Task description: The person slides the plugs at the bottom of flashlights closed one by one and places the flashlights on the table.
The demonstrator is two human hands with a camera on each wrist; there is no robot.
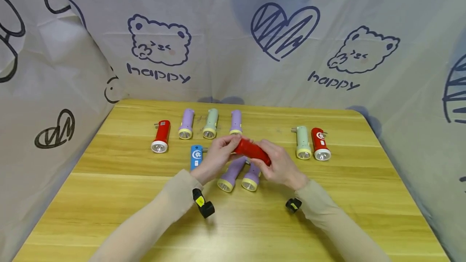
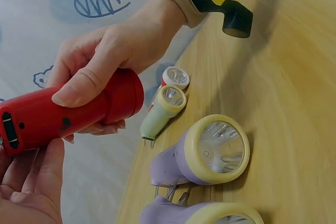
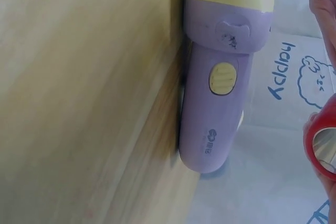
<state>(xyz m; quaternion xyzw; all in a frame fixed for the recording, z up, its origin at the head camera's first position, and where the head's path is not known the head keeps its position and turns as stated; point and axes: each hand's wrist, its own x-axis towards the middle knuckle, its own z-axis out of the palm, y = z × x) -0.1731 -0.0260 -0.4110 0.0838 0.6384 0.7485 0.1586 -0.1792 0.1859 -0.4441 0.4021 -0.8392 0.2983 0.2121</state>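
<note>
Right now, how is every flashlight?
Lifted red flashlight, held by left hand and right hand
Left red flashlight, lying, plug out
Right red flashlight, lying, plug out
Right green flashlight, lying, plug out
Left green flashlight, lying
Blue flashlight, lying, plug out
Purple flashlights, lying, at least one plug out

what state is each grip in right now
Left grip: closed, holding a red torch near its tail.
Right grip: closed, holding the same red torch nearer its head.

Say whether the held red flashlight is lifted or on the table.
Lifted: the left wrist view shows the red flashlight in the fingers, clear of the table.
</note>
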